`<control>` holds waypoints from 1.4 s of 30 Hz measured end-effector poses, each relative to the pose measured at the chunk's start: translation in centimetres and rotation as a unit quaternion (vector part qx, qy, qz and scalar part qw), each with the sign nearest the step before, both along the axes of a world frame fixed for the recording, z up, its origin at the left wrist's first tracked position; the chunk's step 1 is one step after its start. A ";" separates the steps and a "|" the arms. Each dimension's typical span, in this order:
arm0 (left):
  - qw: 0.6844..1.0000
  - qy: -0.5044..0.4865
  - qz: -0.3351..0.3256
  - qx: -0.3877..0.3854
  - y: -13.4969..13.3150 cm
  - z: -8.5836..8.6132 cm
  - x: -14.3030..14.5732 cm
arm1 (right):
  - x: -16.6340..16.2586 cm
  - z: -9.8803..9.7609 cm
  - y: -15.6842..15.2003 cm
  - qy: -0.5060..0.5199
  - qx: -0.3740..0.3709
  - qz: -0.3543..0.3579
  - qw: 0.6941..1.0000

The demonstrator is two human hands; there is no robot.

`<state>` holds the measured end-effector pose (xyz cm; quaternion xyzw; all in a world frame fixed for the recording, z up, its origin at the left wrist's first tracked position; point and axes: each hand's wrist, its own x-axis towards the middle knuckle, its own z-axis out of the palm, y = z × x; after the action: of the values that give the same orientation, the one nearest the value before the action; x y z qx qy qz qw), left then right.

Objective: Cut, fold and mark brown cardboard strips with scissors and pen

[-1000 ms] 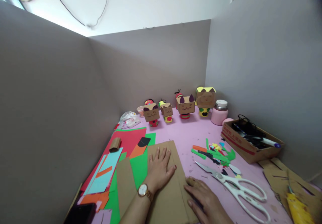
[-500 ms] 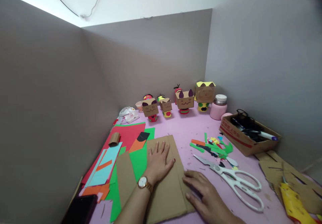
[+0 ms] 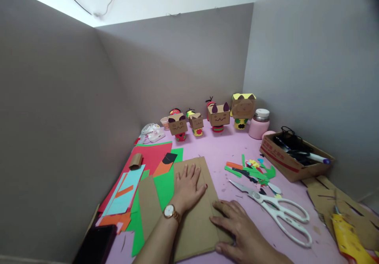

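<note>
A brown cardboard sheet [image 3: 194, 224] lies in front of me, with a crease running along its right part. Flat on its upper middle rests my left hand [image 3: 188, 191], fingers spread; a watch [image 3: 169, 211] is on that wrist. My right hand [image 3: 237, 224] lies over the sheet's right edge with its fingers apart, the fingertips touching the cardboard near the crease. Neither hand grips anything. To the right of my right hand lie white-handled scissors [image 3: 275, 208], blades pointing away to the left.
Left lie coloured paper [image 3: 160, 193], a cardboard strip [image 3: 148, 200] and a phone [image 3: 96, 244]. Paper scraps [image 3: 251, 171], a box of pens [image 3: 291, 169] and a yellow-handled tool [image 3: 346, 232] are right. Several cardboard cat figures [image 3: 219, 115] and a pink jar [image 3: 259, 125] stand behind.
My right hand has moved slightly left and further onto the cardboard's right edge, its fingers spreading more. The left hand stays flat in place. The view has shifted slightly.
</note>
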<state>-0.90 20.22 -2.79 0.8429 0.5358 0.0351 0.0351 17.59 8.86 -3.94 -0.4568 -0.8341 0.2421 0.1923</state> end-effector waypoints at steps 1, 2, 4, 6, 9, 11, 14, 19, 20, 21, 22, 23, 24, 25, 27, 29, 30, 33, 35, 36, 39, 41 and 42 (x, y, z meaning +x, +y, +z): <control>1.000 0.000 0.002 -0.002 0.0 0.0 0.0 | 0.0 0.0 0.1 -0.003 -0.003 0.003 1.000; 1.000 0.000 0.004 -0.004 0.1 0.0 0.0 | 0.0 -0.1 0.1 -0.004 -0.002 0.007 1.000; 1.000 -0.001 0.007 -0.005 0.1 0.1 0.0 | 0.0 -0.1 0.3 -0.006 0.006 0.017 1.000; 1.000 -0.001 0.012 -0.003 0.1 0.2 0.0 | 0.0 0.0 0.4 -0.013 0.017 0.023 1.000; 1.000 -0.002 0.020 0.007 0.0 0.5 0.2 | 0.0 0.2 0.6 -0.027 0.039 0.030 0.998; 1.000 -0.003 0.026 0.017 0.1 0.8 0.4 | 0.0 0.4 0.7 -0.033 0.061 0.032 0.997; 0.999 -0.004 0.031 0.038 0.3 1.5 0.9 | 0.0 0.4 0.9 -0.042 0.082 0.034 0.995; 0.998 -0.006 0.036 0.060 0.8 1.5 1.4 | 0.1 0.0 0.5 -0.036 0.054 0.034 0.997; 0.998 -0.006 0.037 0.060 0.9 1.3 1.4 | 0.2 0.0 0.4 -0.018 0.047 0.031 0.998; 0.998 -0.006 0.037 0.057 1.0 1.0 1.4 | 0.2 -0.1 0.3 0.011 0.041 0.024 0.999; 0.998 -0.005 0.036 0.052 1.1 0.8 1.4 | 0.3 -0.1 0.2 0.056 0.029 0.010 0.998; 0.998 -0.004 0.035 0.047 1.1 0.6 1.3 | 0.4 -0.1 0.2 0.116 0.012 -0.016 0.993; 0.999 -0.004 0.035 0.041 1.2 0.4 1.3 | 0.6 -0.1 0.2 0.181 -0.009 -0.054 0.982; 0.999 -0.004 0.035 0.037 1.3 0.3 1.3 | 0.7 -0.1 0.3 0.241 -0.030 -0.098 0.965; 0.999 -0.004 0.035 0.033 1.3 0.2 1.3 | 1.1 -0.1 0.5 0.315 -0.061 -0.179 0.930; 0.999 -0.004 0.037 0.029 1.4 0.2 1.3 | 1.3 0.0 0.5 0.319 -0.057 -0.213 0.922; 0.999 -0.004 0.038 0.027 1.4 0.3 1.3 | 1.2 0.0 0.4 0.305 -0.040 -0.208 0.928; 0.999 -0.006 0.041 0.021 1.4 0.4 1.5 | 0.6 0.5 -0.3 0.205 0.045 -0.103 0.972; 0.999 -0.008 0.043 0.016 1.3 0.5 1.5 | 0.1 0.8 -0.7 0.092 0.088 -0.023 0.992; 0.999 -0.008 0.045 0.013 1.3 0.5 1.5 | -0.2 0.9 -0.9 0.042 0.098 -0.002 0.994; 0.999 -0.014 0.046 0.003 1.3 0.5 1.4 | -0.6 1.0 -1.0 -0.030 0.112 -0.001 0.993; 0.999 -0.018 0.048 0.000 1.4 0.4 1.3 | -0.7 0.8 -0.9 -0.041 0.119 0.003 0.992; 0.999 -0.020 0.050 0.000 1.4 0.4 1.3 | -0.6 0.7 -0.9 -0.045 0.121 0.005 0.992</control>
<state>0.36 21.62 -2.42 0.8139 0.5768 0.0537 0.0442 16.94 7.98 -3.23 -0.4366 -0.8671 0.1200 0.2074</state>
